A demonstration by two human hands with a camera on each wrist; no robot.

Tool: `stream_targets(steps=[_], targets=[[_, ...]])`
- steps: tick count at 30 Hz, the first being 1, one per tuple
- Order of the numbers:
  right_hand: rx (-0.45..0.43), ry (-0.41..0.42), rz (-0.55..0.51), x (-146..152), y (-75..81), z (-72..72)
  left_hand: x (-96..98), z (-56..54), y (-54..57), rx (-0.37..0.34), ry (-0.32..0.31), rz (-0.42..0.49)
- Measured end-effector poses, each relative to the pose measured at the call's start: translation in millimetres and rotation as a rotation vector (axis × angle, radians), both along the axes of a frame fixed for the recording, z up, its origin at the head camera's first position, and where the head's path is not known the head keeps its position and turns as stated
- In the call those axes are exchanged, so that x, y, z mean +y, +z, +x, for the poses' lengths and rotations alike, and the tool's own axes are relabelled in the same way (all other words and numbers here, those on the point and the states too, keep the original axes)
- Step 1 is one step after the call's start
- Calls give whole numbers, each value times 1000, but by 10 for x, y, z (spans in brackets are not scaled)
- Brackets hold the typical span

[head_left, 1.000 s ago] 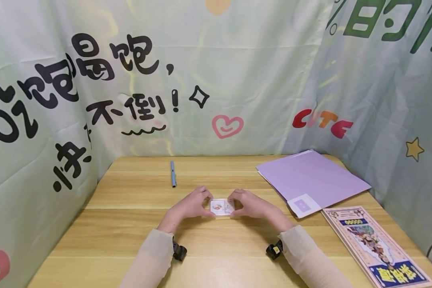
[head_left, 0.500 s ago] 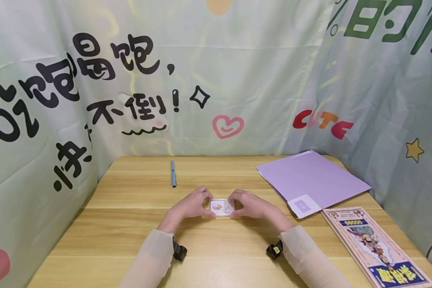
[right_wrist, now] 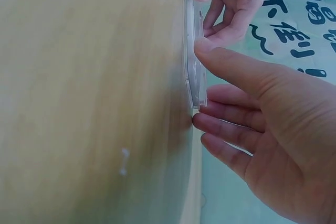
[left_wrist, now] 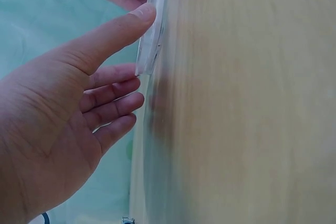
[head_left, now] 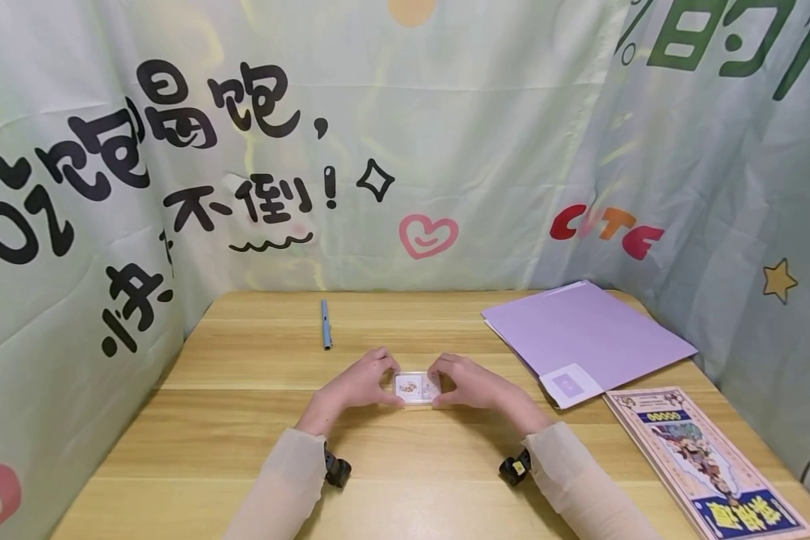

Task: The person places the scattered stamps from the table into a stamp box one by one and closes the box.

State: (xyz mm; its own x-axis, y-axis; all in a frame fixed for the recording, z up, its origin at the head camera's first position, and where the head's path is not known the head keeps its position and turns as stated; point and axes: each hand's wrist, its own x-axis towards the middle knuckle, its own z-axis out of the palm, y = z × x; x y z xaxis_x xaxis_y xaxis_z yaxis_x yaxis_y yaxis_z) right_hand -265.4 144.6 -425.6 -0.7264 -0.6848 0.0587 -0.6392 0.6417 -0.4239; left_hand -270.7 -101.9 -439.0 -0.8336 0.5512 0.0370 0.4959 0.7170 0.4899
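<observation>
A small, flat, clear plastic case (head_left: 412,388) with a little printed picture on its left half lies at the middle of the table. My left hand (head_left: 361,380) pinches its left end between thumb and fingers, and its other fingers rest loosely below, as the left wrist view shows. From the other side, my right hand (head_left: 474,382) grips the right end the same way. Seen edge-on in the right wrist view, the case (right_wrist: 194,72) is thin, and its underside lies at or just above the tabletop; I cannot tell which.
A blue pen (head_left: 326,325) lies at the back left of the wooden table (head_left: 243,435). At the right are a purple folder (head_left: 594,330) and, nearer, a pink illustrated booklet (head_left: 705,457). Printed curtains (head_left: 486,135) hang around the back and sides.
</observation>
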Motion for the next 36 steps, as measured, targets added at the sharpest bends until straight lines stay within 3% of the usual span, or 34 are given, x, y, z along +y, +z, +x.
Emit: stream_targets(steps=[36], targets=[[1,3,-5,-2,3,-30,51,-18,1,-16,2,-24]])
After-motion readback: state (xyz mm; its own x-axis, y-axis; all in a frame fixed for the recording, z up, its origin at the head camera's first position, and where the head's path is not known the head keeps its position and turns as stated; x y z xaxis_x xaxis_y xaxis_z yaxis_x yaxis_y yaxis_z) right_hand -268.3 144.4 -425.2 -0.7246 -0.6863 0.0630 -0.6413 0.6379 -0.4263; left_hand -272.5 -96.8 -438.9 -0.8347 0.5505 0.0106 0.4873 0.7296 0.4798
